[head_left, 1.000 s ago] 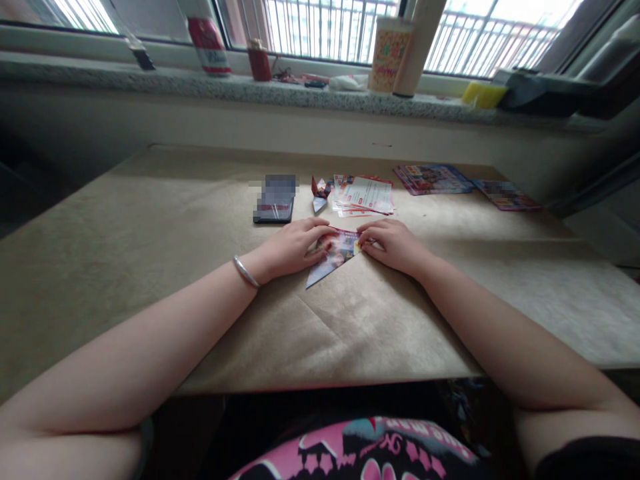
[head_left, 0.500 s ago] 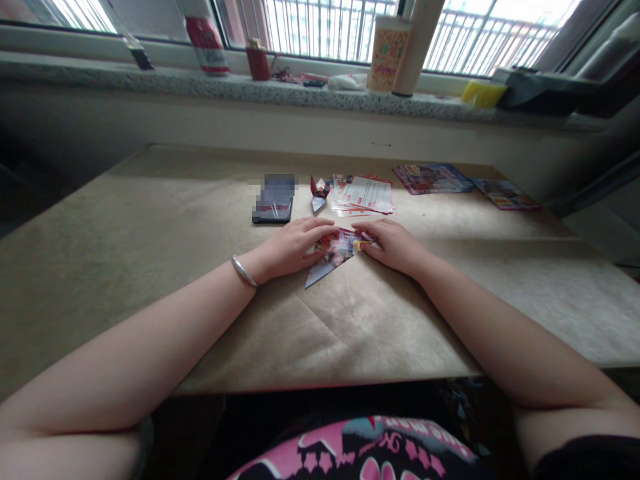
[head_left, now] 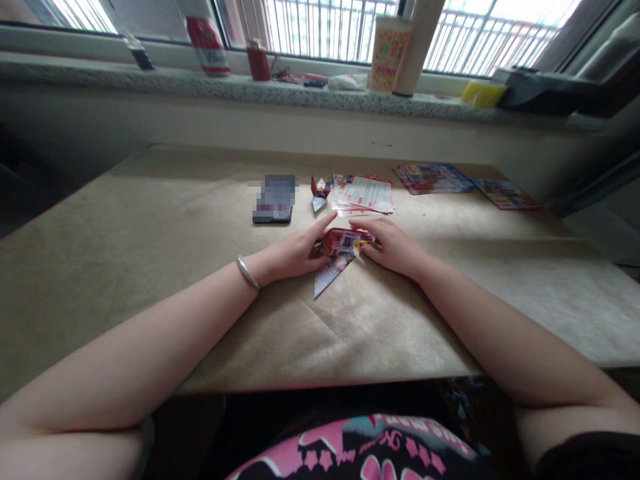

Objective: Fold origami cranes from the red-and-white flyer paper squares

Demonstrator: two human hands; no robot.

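A colourful printed sheet of paper (head_left: 336, 264), folded to a pointed shape, lies on the brown paper-covered table (head_left: 150, 227) between my hands. My left hand (head_left: 295, 252) grips its left side, index finger stretched forward, and a silver bracelet is on that wrist. My right hand (head_left: 391, 244) pinches the paper's upper right part, where a flap curls up off the table. The paper's point faces me.
A dark phone (head_left: 274, 200) lies beyond my left hand. A small folded paper figure (head_left: 319, 192) and a stack of red-and-white leaflets (head_left: 364, 195) lie behind the paper. Magazines (head_left: 432, 179) lie far right. Cups (head_left: 388, 53) and a can (head_left: 208, 43) stand on the windowsill.
The paper's top part has lifted off the table and curled over between my hands. My left index finger has stretched forward, and the paper's point has shifted slightly to the right.
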